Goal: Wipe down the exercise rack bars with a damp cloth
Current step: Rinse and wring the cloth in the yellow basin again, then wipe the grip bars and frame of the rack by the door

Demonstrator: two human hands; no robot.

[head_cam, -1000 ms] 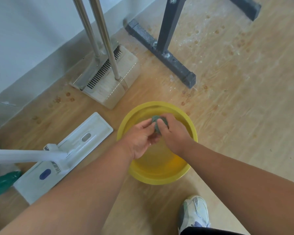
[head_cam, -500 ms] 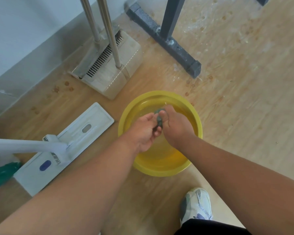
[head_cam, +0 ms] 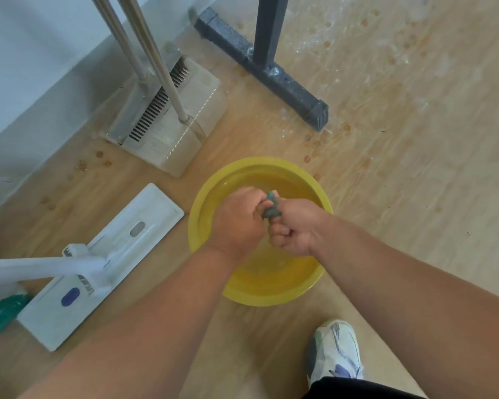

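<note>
Wood-look floor point(head_cam: 415, 197) fills the frame, pale wall point(head_cam: 26, 53) w/ grey skirting running along the 10 o'clock side; floor is spotted w/ brownish drip marks and looks wet approx. 1 o'clock. Rack base point(head_cam: 265, 73), dark speckled bar lying flat on the floor at 12–1 o'clock, w/ an upright post point(head_cam: 268, 27) bolted on it and going up out of frame. Flat mop head point(head_cam: 104, 260), white, at 8–9 o'clock, handle leaving the frame at 9. Dustpan-and-broom set point(head_cam: 167, 122) at 11 o'clock against the wall. Yellow basin point(head_cam: 320, 272) dead centre on the floor, water in it. One sneaker point(head_cam: 334, 352) at 5 o'clock. Left hand point(head_cam: 236, 223) and right hand point(head_cam: 297, 231) meet over the basin, both w/ fingers curled tight round the cloth point(head_cam: 271, 207), a small grey-green wad squeezed up between them; looks like wringing, judging by the opposed fists. Cloth's long axis can't be told, it's bunched. Key relation: cloth sits in both grips, rack post lies straight ahead at 12 o'clock from the fingers, well apart, beyond the basin's far rim. Right hand seems a bit nearer the base's free end; either could carry. Next prob. lift, shake out, reach fwd to the bars; dripping on an already wet floor is the risk.
</note>
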